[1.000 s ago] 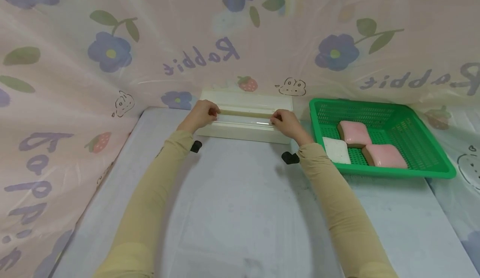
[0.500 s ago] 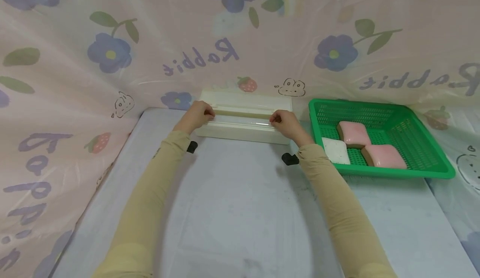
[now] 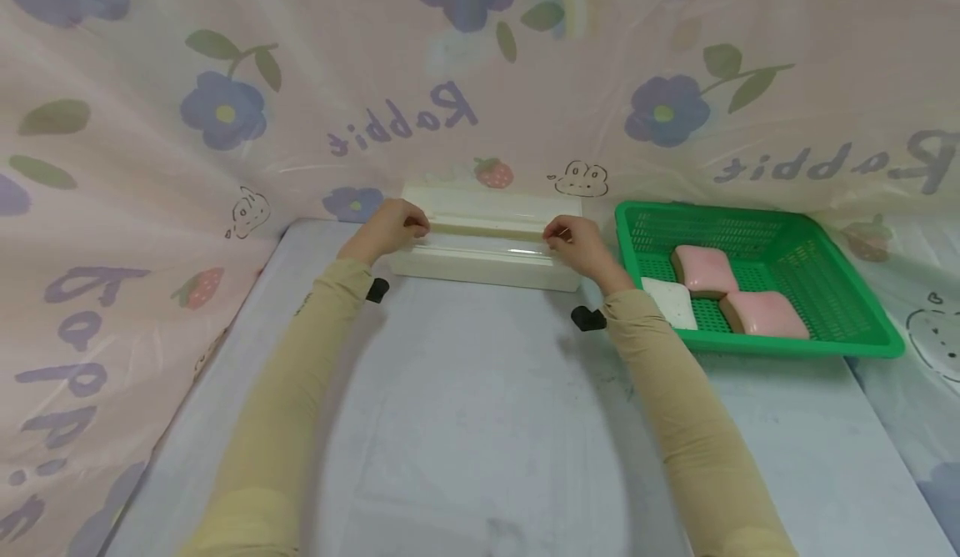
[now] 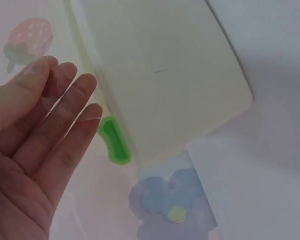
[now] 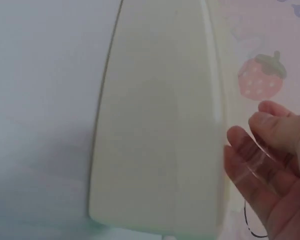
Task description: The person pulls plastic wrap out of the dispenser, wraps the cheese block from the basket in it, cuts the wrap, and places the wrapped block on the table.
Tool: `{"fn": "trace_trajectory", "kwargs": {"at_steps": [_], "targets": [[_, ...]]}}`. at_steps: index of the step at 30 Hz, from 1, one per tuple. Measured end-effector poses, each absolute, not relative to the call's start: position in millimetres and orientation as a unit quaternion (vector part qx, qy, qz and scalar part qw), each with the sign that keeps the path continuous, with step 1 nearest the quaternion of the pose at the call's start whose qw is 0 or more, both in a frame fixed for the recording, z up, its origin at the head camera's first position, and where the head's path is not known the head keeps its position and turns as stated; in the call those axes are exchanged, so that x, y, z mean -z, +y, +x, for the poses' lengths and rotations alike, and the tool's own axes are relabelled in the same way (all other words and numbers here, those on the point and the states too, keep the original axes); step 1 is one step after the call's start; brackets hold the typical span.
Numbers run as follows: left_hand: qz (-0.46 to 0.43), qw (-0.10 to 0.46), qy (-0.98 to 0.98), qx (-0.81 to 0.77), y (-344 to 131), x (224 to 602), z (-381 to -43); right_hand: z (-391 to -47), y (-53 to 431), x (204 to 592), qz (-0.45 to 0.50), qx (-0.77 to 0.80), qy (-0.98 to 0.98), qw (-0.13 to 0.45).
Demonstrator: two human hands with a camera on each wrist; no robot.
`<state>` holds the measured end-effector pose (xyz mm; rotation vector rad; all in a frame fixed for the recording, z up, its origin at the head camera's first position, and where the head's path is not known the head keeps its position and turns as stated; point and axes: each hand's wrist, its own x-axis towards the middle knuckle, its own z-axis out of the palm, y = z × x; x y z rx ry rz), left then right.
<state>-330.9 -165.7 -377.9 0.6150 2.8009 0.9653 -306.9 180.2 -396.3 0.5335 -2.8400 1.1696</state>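
Note:
At the table's back edge stands a white cling film dispenser [image 3: 487, 272], its lid [image 3: 491, 201] tilted back against the curtain. Clear cling film [image 3: 480, 241] lies across the opening and catches a bright reflection near its right end. My left hand [image 3: 385, 230] pinches the film's left corner between thumb and forefinger; the right hand [image 3: 585, 250] pinches the right one. Sheer film crosses the other, loosely bent fingers [image 4: 72, 127] in the left wrist view. Similar glints show over the right-hand fingers [image 5: 257, 175]. A green slider piece [image 4: 115, 141] sits at the dispenser's left end.
To the right, a green basket [image 3: 780, 347] holds two pink-topped square blocks [image 3: 767, 313] and a white one [image 3: 671, 302]. A printed curtain [image 3: 300, 57] rises behind and left of the white table [image 3: 480, 424]. Black wrist-worn parts [image 3: 588, 318] show under the sleeves.
My left hand has shifted a little left, widening the gap between the hands. The right hand has risen slightly. Both keep their pinch on the cling film, and the head view has tilted a bit.

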Motion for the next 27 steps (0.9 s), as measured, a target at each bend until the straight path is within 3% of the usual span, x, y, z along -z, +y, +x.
{"fn": "trace_trajectory", "kwargs": {"at_steps": [12, 27], "targets": [[0.235, 0.060, 0.907, -0.345, -173, 357, -322, -300, 190, 373, 0.200, -0.377, -0.904, 0.015], [0.248, 0.011, 0.903, -0.351, -180, 329, -305, -285, 192, 340, 0.225, -0.389, -0.892, 0.042]]}}
